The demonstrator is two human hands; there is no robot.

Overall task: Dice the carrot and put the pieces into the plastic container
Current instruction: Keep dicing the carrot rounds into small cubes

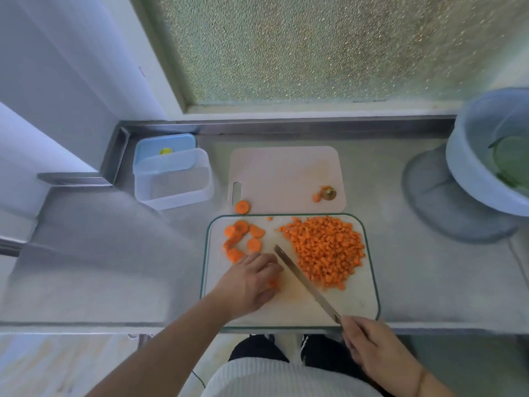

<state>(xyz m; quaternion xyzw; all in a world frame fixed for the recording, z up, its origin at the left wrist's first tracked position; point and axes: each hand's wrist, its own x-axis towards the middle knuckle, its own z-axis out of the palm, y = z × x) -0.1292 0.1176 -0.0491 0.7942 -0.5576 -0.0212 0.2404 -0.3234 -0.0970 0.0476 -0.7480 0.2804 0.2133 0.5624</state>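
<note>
Nearest the lens, the right hand [369,343] curls round the handle of a long steel kitchen knife [305,282], whose blade slants up toward eleven o'clock across the white, green-rimmed cutting board [369,305]. At nine o'clock of the blade the left hand [249,282] bends its fingers over a few carrot pieces [273,282], pinning them to the board.

Dicing looks to be the step in hand and well along: a big heap of small orange carrot cubes [325,250] lies at the board's two o'clock, while a cluster of uncut round carrot slices [242,239] waits at ten o'clock, and one stray slice [242,207] sits just off the far edge. The next move probably calls for bringing the blade down beside the left fingertips (knuckles tucked, surely).

Still without any carrot, the clear plastic container [173,179] stands at the far left on the steel counter [114,253], a blue lid [164,144] behind it. Between lies a pale pink cutting board [286,173] carrying the carrot's trimmed top [327,193]; nothing blocks that path. At three o'clock stands a pale blue bowl [469,173] holding something green.
</note>
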